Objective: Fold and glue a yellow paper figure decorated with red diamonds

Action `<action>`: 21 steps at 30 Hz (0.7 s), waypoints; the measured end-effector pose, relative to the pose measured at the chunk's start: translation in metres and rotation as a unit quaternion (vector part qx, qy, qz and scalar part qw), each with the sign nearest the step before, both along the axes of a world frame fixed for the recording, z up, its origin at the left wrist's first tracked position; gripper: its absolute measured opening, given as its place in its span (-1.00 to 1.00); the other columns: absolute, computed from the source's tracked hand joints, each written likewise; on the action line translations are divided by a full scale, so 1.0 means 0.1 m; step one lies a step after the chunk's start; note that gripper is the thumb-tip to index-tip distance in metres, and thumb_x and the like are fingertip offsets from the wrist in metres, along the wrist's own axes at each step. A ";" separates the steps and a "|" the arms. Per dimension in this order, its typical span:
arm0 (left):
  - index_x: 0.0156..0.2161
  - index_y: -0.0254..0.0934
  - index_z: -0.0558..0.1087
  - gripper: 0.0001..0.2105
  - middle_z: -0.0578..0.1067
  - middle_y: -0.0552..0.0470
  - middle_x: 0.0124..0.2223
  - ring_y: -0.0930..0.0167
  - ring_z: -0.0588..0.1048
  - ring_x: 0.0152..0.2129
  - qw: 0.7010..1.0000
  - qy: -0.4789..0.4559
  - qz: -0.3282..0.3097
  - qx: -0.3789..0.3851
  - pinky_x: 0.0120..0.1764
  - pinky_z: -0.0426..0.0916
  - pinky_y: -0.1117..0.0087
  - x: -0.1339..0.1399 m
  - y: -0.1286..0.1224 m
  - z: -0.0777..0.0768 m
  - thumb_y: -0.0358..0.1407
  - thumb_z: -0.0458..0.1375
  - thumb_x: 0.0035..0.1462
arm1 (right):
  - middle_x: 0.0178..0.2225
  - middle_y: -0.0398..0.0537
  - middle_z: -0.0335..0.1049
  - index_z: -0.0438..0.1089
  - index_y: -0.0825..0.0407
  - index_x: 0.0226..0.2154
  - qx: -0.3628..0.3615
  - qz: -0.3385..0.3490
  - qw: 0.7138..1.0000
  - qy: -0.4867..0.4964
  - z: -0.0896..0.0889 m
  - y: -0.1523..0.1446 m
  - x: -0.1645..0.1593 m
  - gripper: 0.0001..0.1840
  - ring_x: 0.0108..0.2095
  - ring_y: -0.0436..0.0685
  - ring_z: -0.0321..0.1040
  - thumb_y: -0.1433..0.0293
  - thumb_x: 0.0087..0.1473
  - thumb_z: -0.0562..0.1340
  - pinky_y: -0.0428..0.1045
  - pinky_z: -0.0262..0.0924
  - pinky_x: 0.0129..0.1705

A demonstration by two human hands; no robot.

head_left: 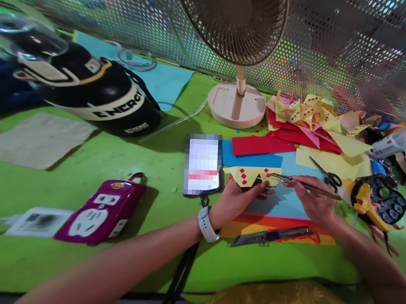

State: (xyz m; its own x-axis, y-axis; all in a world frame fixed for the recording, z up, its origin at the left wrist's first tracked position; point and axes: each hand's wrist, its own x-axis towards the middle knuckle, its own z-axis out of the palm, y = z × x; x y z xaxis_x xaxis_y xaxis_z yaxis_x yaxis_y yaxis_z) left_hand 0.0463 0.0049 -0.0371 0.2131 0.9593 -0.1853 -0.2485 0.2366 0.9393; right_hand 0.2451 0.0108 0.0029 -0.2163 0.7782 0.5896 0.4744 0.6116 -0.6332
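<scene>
Yellow paper (pixel 252 177) bearing red diamonds (pixel 243 176) sits just off mid-view toward four o'clock, above the green bench (pixel 165 168), pinched between thumb and fingers of the left hand (pixel 236 199). The right hand (pixel 317 201) closes round metal tweezers (pixel 312 188), tips at one diamond. From the paper, a phone (pixel 203 163) lies at nine o'clock, scissors (pixel 324 173) three, a craft knife (pixel 269 236) five.

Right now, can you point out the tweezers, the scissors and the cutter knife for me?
Tweezers (pixel 322 191): head view, on the rear part of the shaft.
Scissors (pixel 326 175): head view, where blades meet handles.
Cutter knife (pixel 269 236): head view, mid-body.
</scene>
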 end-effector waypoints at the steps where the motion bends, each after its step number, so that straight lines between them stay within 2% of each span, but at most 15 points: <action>1: -0.24 -0.31 0.47 -0.76 0.63 -0.09 -0.28 0.31 0.64 -0.39 1.000 -0.002 0.000 0.000 -0.35 0.58 0.36 0.00 0.00 0.00 -0.19 0.28 0.05 | -0.34 -0.11 0.62 0.54 -0.10 -0.23 0.002 -0.001 1.000 -0.002 0.00 0.00 0.00 -0.82 -0.39 0.10 0.58 0.47 0.12 0.28 -0.07 0.47 -0.35; 13: -0.22 -0.33 0.47 -0.72 0.62 -0.12 -0.26 0.26 0.64 -0.35 1.000 0.019 -0.006 0.005 -0.32 0.59 0.29 -0.01 0.00 -0.01 -0.14 0.27 0.06 | -0.32 -0.11 0.62 0.53 -0.09 -0.21 0.004 0.008 1.000 0.003 -0.04 0.01 0.01 -0.81 -0.37 0.08 0.57 0.48 0.12 0.28 -0.08 0.47 -0.34; 21: -0.24 -0.34 0.48 -0.74 0.63 -0.09 -0.28 0.29 0.64 -0.37 1.000 0.006 0.001 0.002 -0.34 0.59 0.34 0.00 0.00 -0.01 -0.18 0.29 0.04 | -0.34 -0.12 0.62 0.53 -0.07 -0.24 0.013 0.004 1.000 0.000 -0.03 0.00 0.02 -0.86 -0.39 0.07 0.57 0.45 0.14 0.28 -0.08 0.47 -0.36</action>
State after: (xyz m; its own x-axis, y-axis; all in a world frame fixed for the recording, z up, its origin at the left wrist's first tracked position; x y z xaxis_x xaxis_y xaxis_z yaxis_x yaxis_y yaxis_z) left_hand 0.0462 0.0045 -0.0386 0.2082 0.9607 -0.1834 -0.2384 0.2317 0.9431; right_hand 0.2469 0.0111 0.0004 -0.2225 0.7602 0.6104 0.4690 0.6323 -0.6166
